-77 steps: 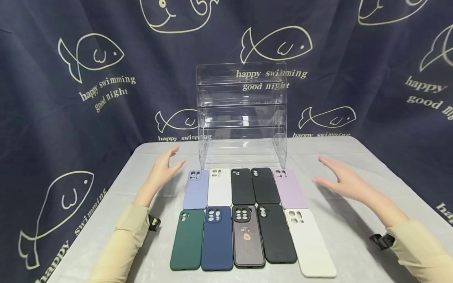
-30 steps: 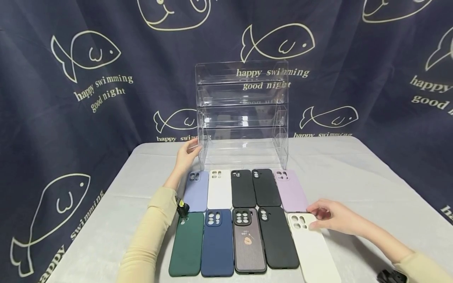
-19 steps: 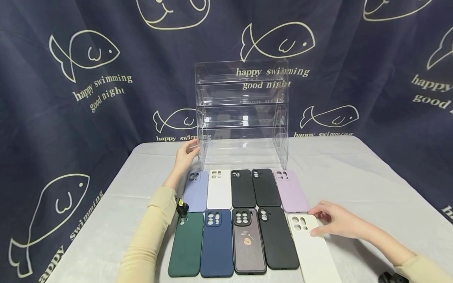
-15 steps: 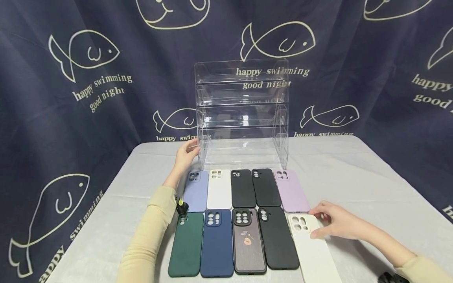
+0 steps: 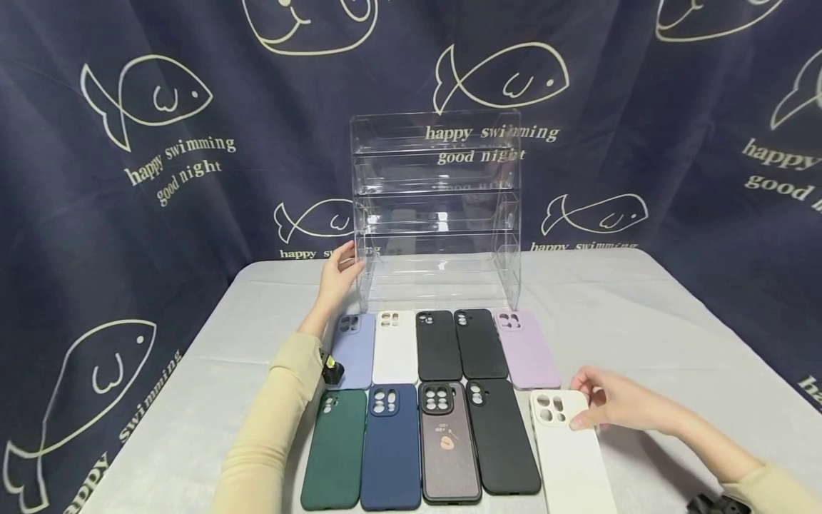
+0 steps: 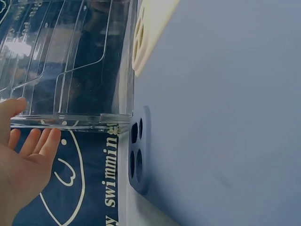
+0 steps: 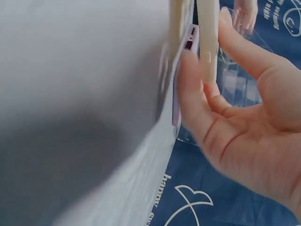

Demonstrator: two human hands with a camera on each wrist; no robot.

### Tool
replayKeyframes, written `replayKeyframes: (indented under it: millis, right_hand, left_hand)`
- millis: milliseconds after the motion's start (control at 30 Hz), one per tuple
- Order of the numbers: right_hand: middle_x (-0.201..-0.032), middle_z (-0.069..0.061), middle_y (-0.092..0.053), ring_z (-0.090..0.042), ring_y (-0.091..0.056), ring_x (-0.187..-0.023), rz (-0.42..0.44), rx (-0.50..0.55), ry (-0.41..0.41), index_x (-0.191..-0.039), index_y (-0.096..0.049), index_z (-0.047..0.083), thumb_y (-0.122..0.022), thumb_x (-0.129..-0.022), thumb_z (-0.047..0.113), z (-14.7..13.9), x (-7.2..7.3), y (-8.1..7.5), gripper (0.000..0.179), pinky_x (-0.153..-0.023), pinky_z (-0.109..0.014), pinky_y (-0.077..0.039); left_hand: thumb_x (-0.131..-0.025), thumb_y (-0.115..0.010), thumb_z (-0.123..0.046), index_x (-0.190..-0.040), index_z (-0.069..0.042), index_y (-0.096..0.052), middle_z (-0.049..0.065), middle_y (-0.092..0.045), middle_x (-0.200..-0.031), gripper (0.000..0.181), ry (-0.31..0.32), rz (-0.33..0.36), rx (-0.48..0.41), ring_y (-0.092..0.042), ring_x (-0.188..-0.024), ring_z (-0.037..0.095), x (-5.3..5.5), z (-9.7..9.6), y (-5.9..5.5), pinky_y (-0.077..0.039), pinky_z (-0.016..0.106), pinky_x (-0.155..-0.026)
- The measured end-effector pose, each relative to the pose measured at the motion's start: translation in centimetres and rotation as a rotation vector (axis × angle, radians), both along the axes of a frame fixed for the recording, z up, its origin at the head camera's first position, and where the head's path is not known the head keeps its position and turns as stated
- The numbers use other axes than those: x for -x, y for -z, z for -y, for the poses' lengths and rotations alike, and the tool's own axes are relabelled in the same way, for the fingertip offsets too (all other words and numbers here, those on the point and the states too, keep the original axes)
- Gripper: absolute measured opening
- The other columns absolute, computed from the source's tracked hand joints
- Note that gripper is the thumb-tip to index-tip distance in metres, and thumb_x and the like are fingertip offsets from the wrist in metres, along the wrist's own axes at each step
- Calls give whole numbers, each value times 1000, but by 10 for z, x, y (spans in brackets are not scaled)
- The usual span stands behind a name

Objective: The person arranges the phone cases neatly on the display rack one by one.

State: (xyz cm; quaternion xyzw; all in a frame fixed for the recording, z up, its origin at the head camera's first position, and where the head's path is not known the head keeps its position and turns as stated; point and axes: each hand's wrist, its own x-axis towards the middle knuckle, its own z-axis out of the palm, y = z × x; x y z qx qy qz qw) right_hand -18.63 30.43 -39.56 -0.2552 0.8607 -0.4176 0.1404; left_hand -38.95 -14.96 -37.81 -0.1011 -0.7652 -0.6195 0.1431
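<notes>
Ok, R grip [image 5: 623, 404] pinches front white case [image 5: 573, 467], lilac case [image 5: 529, 351] just beyond; L grip [image 5: 335, 280], relaxed, touches clear rack [image 5: 439, 214].

Soft, fairly even light fills the head view, brightening the pale tablecloth [image 5: 597, 307] while the navy curtain [image 5: 398, 78] reads dark. White glare streaks the clear rack [image 5: 442, 227], and a diffuse shadow lies on the tablecloth below the right forearm [image 5: 709, 441]. Wide-angle distortion shows — the curtain's lettering slants near the edges. In the dimmer left wrist view the close blue case [image 6: 225, 113] looks soft; the right wrist view has a broad grey shadow and one blurred fingertip [image 7: 190, 68].
</notes>
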Motion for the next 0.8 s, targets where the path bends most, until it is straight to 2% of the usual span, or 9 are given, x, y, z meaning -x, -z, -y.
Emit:
replayKeyframes:
  millis: [133,233,333,467,600,800]
  right_hand:
    - [-91,-9,-51,-5,-60,-71,131,70,49,-114,-48,-13,-68,-84,9,1,1,-7,42,-56,-34,-59]
    - [-97,-12,-52,-9,-64,-77,185,92,79,-123,-42,-18,-66,-85,9,1,3,-11,52,-63,-36,-60]
    - [-96,-13,-57,-12,-66,-78,217,102,90,-123,-43,-19,-66,-86,10,1,6,-14,52,-66,-37,-60]
    - [-92,-10,-62,-10,-66,-78,179,98,81,-121,-49,-15,-64,-87,10,2,9,-19,44,-66,-36,-60]
    - [-89,-2,-66,-8,-65,-78,106,114,61,-121,-51,-12,-62,-89,7,1,13,-28,39,-65,-36,-60]
    - [-90,6,-67,-8,-66,-79,3,124,93,-120,-57,1,-62,-88,6,0,19,-43,33,-65,-34,-60]
  left_hand:
    - [-90,-59,-3,-141,-1,-37,24,-47,-136,55,17,-26,5,-49,-122,39,3,1,0,-46,40,-103]
    - [-90,-59,-4,-140,-1,-39,24,-47,-137,54,22,5,15,-49,-123,38,5,2,0,-46,38,-104]
    - [-90,-60,-3,-139,0,-40,24,-47,-137,54,36,37,-6,-50,-122,40,8,4,2,-45,40,-104]
    - [-90,-59,-2,-140,0,-39,25,-46,-138,54,56,45,-3,-51,-120,42,12,7,6,-45,43,-103]
    - [-91,-59,-6,-141,-3,-39,22,-47,-138,54,43,28,49,-53,-118,39,11,8,8,-47,39,-102]
    - [-91,-60,-8,-141,-5,-39,21,-48,-137,54,36,-5,78,-55,-117,37,9,9,9,-49,40,-99]
